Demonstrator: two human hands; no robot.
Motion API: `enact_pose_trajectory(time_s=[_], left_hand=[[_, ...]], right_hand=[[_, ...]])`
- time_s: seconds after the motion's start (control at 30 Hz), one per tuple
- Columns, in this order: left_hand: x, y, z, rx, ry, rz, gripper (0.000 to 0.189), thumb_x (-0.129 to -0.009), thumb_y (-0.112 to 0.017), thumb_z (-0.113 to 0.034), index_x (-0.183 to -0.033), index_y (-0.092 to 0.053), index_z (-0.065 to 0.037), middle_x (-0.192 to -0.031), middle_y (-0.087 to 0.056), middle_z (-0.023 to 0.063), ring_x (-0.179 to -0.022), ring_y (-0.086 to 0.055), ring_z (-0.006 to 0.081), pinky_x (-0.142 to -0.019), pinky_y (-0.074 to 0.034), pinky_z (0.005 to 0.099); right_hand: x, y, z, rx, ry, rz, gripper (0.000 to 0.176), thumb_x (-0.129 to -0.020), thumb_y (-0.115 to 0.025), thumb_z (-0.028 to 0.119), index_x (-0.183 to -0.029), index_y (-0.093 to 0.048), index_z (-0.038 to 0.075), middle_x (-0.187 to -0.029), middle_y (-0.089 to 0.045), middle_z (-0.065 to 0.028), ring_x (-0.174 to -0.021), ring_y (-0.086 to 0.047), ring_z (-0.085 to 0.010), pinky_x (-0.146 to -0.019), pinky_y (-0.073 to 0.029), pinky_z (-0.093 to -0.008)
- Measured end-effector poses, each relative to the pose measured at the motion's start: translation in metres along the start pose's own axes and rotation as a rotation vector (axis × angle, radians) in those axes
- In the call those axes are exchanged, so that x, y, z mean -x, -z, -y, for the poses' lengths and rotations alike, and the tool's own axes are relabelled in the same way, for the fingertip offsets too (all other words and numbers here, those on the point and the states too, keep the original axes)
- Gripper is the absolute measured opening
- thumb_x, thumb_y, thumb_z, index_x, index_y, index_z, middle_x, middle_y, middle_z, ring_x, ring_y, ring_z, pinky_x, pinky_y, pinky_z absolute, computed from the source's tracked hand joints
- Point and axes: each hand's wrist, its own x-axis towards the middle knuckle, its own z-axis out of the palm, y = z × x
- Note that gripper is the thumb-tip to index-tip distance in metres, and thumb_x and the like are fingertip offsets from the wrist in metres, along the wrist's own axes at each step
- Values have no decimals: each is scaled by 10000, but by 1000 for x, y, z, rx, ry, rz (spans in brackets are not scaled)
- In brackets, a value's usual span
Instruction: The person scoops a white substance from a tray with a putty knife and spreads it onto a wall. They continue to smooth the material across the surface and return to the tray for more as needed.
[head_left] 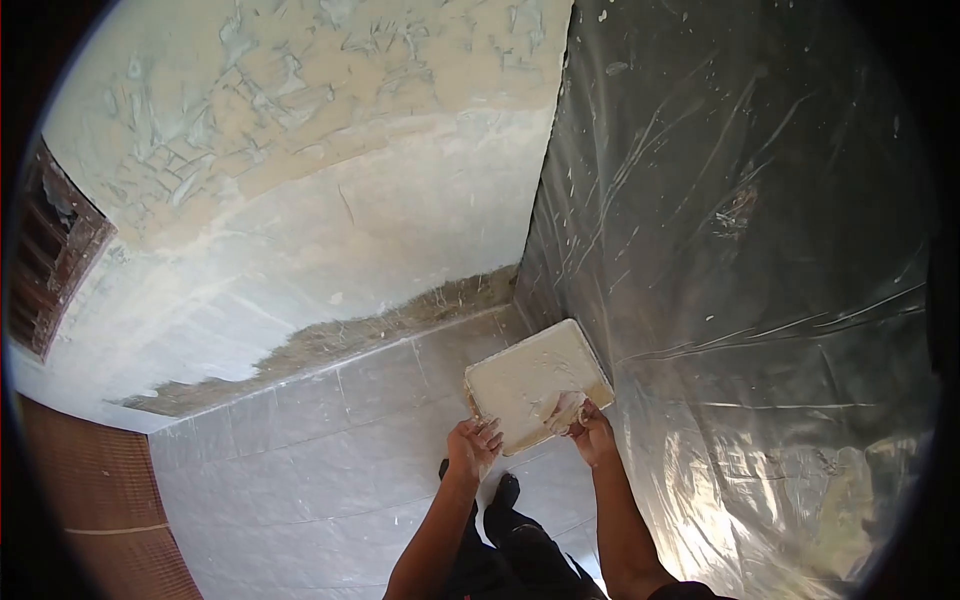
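My right hand (590, 430) is closed around a putty scraper (563, 411) with a wide blade smeared with pale putty. The blade is over the lower right part of a rectangular tray (607, 390), whose surface is spread with cream-coloured putty (535, 375). By the tray's lower left corner is my left hand (476, 445), its fingers curled and flecked with putty. Whether it grips something thin is too small to make out. What the tray rests on is hidden.
A wall (330, 210) with patchy putty rises ahead, bare and rough along its base. Dark plastic sheeting (740, 230) hangs at the right. Grey sheeting covers the floor (320, 450). At the left are a brown window frame (75, 250) and a brown ribbed panel (100, 490).
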Motion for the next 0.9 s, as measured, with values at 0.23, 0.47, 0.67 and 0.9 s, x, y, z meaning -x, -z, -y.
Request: enact_pose_trajectory(time_s=[0.23, 0.47, 0.67, 0.9], left_hand=[[7, -16, -12, -46, -49, 5, 656, -867, -420, -356, -1418, -419, 0, -1531, -437, 201, -1457, -253, 470, -1215, -129, 502], [28, -47, -50, 10, -145, 79, 674, -886, -417, -346, -1451, -384, 20, -1516, -445, 223, -1437, -292, 469, -1198, -185, 506], [58, -83, -91, 49, -212, 187, 655, -917, -394, -335, -1444, -372, 54, -1504, -445, 237, -1408, -344, 467, -1182, -238, 514], [99, -105, -176, 48, -278, 372, 584, -938, -388, -310, -1399, -410, 49, -1475, -460, 254, -1370, -410, 461, -1158, -302, 540]], right_hand=[[13, -35, 28, -170, 118, 187, 595, -806, -577, -15, -1391, -506, 68, -1301, -621, -94, -1137, -645, -286, -939, -528, -435], [20, -80, 47, -229, 176, 314, 623, -806, -645, 45, -1407, -503, 126, -1363, -601, -101, -1232, -600, -331, -1023, -492, -513], [21, -126, 47, -317, 172, 285, 637, -807, -657, 55, -1417, -486, 125, -1396, -574, -112, -1278, -563, -339, -1055, -475, -515], [29, -248, 30, -330, 227, 463, 697, -753, -683, 35, -1413, -476, 116, -1400, -558, -108, -1293, -544, -336, -1092, -448, -500]])
